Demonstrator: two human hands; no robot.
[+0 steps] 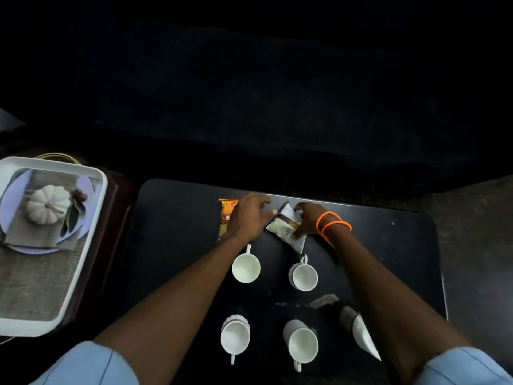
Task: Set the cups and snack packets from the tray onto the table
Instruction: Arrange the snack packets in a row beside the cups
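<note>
Hands on packets, right hand [308, 220] gripping white packet [286, 226], left hand [249, 215] half-open

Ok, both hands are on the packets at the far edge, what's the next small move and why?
Probably let the right hand lower the white packet flat and release it: it sits tilted in the fingers, close above a cup, while the orange packet lies under the left hand.

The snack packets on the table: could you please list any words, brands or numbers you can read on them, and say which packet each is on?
"BH": on the orange packet, cut off by the left hand.
"10": top corner of the same packet, faint and uncertain.
Small red logo on the orange packet: too blurred to read.
White packet under the right hand: print too small and blurred to read.
</note>
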